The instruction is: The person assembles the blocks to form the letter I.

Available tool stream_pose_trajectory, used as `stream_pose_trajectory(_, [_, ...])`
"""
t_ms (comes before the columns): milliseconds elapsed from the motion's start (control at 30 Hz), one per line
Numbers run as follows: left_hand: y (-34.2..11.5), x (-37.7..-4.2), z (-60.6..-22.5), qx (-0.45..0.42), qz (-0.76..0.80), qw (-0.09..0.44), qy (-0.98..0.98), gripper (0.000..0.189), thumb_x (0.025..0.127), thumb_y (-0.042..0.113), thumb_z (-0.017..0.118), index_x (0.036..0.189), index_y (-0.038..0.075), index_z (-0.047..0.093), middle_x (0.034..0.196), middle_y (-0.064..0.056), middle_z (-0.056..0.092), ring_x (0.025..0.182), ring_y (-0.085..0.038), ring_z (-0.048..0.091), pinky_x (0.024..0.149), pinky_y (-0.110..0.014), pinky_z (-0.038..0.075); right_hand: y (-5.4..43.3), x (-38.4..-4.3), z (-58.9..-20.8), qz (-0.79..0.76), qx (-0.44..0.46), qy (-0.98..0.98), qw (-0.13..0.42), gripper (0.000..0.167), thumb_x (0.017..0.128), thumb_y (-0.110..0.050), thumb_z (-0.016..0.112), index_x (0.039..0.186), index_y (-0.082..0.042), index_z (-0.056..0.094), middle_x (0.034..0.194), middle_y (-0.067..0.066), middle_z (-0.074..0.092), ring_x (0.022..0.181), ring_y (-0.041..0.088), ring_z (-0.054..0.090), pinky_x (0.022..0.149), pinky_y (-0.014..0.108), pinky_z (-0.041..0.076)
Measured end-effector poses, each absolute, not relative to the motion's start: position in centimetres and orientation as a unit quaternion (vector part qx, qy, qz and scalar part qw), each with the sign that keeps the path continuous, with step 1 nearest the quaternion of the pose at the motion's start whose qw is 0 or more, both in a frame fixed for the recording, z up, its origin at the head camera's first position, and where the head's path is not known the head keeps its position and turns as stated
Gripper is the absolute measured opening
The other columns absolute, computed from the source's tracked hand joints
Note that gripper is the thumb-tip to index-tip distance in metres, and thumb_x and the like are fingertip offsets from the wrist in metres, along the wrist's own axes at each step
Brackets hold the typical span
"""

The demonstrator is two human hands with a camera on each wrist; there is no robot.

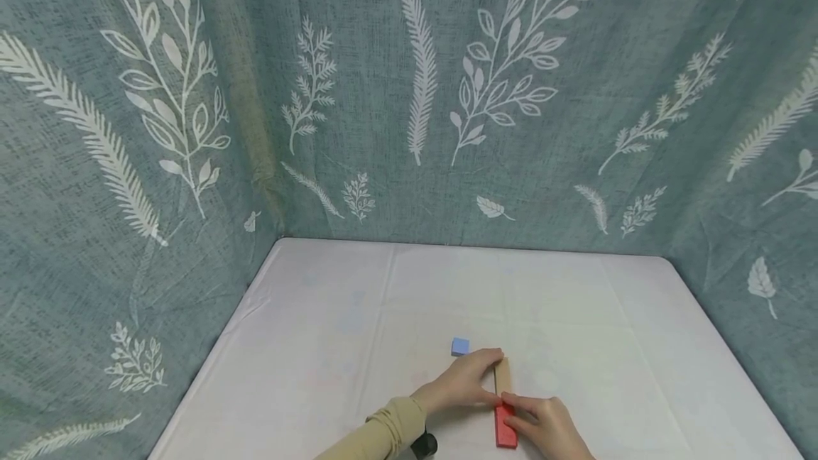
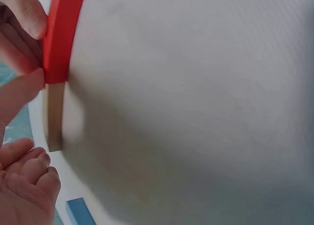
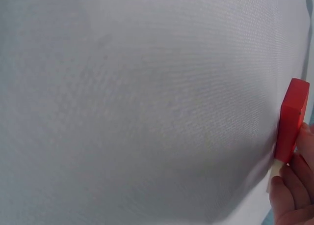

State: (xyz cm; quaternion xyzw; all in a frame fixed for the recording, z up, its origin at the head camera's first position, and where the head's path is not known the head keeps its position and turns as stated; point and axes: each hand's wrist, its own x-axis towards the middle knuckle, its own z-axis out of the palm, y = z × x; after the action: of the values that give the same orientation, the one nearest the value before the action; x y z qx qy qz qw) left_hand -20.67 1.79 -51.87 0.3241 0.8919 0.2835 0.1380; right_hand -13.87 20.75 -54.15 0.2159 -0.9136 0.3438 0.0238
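A red rectangular block [image 1: 505, 430] and a tan wooden block [image 1: 503, 376] lie end to end in one line on the white-covered table. My right hand [image 1: 551, 426] holds the red block from the right, its thumb and fingertips on the near half of the line and at the joint. From the left my left hand [image 1: 468, 378] reaches in, thumb tip touching the joint. Its other fingers [image 2: 32, 171], loosely bent, are beside the wooden block's far end. The right wrist view shows the red block [image 3: 293, 119] with fingertips against it.
A small blue block [image 1: 460, 346] sits just beyond my left hand, apart from the line. A black object [image 1: 424, 444] shows by the left sleeve. Green curtains with white leaves [image 1: 447, 91] stand along the table's back and sides.
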Motion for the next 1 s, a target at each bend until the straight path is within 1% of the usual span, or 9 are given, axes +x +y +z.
stream_pose_trajectory(167, [1.6,-20.7,-51.1,0.332,0.282,0.133,0.89,0.065,0.082,0.026,0.074,0.138,0.006,0.047,0.145,-0.008,0.047,0.135,-0.021,0.043,0.113,-0.029,0.036,20.7,-13.9,-54.2,0.346,0.222,-0.911,0.03,0.034,0.078,-0.022,0.075,0.107,-0.004,0.072,0.102,0.008,0.073,0.1,0.007,0.064,0.075,0.022,0.058])
stream_pose_trajectory(267, [1.2,-21.0,-50.1,0.328,0.287,0.123,0.892,0.064,0.084,0.025,0.072,0.139,0.006,0.046,0.145,-0.007,0.047,0.135,-0.021,0.043,0.112,-0.03,0.037,20.8,-13.9,-54.0,0.352,0.227,-0.908,0.03,0.034,0.078,-0.021,0.075,0.106,-0.001,0.072,0.102,0.011,0.072,0.09,-0.004,0.059,0.069,0.018,0.055])
stream_pose_trajectory(333, [1.0,-21.3,-49.4,0.321,0.291,0.115,0.894,0.063,0.084,0.025,0.072,0.139,0.006,0.046,0.144,-0.007,0.047,0.134,-0.021,0.044,0.111,-0.03,0.038,20.8,-13.9,-53.9,0.353,0.227,-0.907,0.026,0.035,0.079,-0.023,0.075,0.105,-0.001,0.072,0.102,0.013,0.072,0.082,-0.007,0.054,0.065,0.017,0.053])
stream_pose_trajectory(400, [0.7,-21.5,-49.0,0.312,0.293,0.107,0.897,0.062,0.084,0.024,0.072,0.138,0.007,0.047,0.143,-0.006,0.049,0.133,-0.02,0.045,0.111,-0.03,0.038,20.8,-13.8,-53.7,0.354,0.223,-0.908,0.022,0.035,0.079,-0.023,0.075,0.105,-0.001,0.072,0.102,0.013,0.072,0.081,-0.008,0.053,0.065,0.016,0.052])
stream_pose_trajectory(500, [0.1,-21.9,-48.7,0.303,0.299,0.1,0.899,0.062,0.084,0.024,0.072,0.138,0.007,0.047,0.143,-0.006,0.05,0.132,-0.021,0.046,0.111,-0.031,0.039,20.8,-13.8,-53.7,0.348,0.219,-0.911,0.021,0.035,0.079,-0.025,0.075,0.106,-0.002,0.072,0.102,0.011,0.073,0.094,-0.002,0.061,0.071,0.019,0.056])
stream_pose_trajectory(567, [-0.3,-22.2,-48.7,0.299,0.304,0.098,0.899,0.062,0.084,0.024,0.071,0.138,0.007,0.047,0.143,-0.007,0.049,0.132,-0.021,0.046,0.111,-0.032,0.039,20.8,-13.8,-53.7,0.345,0.215,-0.913,0.016,0.035,0.079,-0.025,0.075,0.106,-0.003,0.072,0.102,0.01,0.073,0.096,0.001,0.063,0.073,0.019,0.057])
stream_pose_trajectory(733, [-1.5,-22.9,-48.7,0.287,0.331,0.089,0.895,0.061,0.085,0.022,0.071,0.138,0.006,0.047,0.143,-0.008,0.049,0.133,-0.024,0.045,0.111,-0.036,0.039,20.6,-13.9,-53.6,0.342,0.197,-0.919,-0.007,0.034,0.079,-0.024,0.075,0.107,-0.004,0.072,0.104,0.009,0.072,0.098,0.005,0.064,0.075,0.019,0.056])
stream_pose_trajectory(833, [-2.2,-23.2,-48.6,0.277,0.353,0.083,0.89,0.06,0.085,0.021,0.071,0.138,0.006,0.047,0.143,-0.009,0.049,0.133,-0.026,0.045,0.111,-0.039,0.039,20.6,-13.9,-53.6,0.337,0.192,-0.921,-0.017,0.035,0.079,-0.025,0.074,0.107,-0.004,0.072,0.105,0.008,0.072,0.1,0.009,0.065,0.076,0.022,0.057])
stream_pose_trajectory(1000, [-3.5,-23.6,-49.2,0.255,0.383,0.076,0.884,0.059,0.085,0.019,0.07,0.137,0.003,0.048,0.141,-0.013,0.049,0.132,-0.03,0.045,0.11,-0.044,0.038,20.5,-13.8,-53.6,0.337,0.194,-0.921,-0.014,0.035,0.079,-0.026,0.074,0.107,-0.006,0.073,0.105,0.007,0.072,0.1,0.008,0.064,0.077,0.022,0.057])
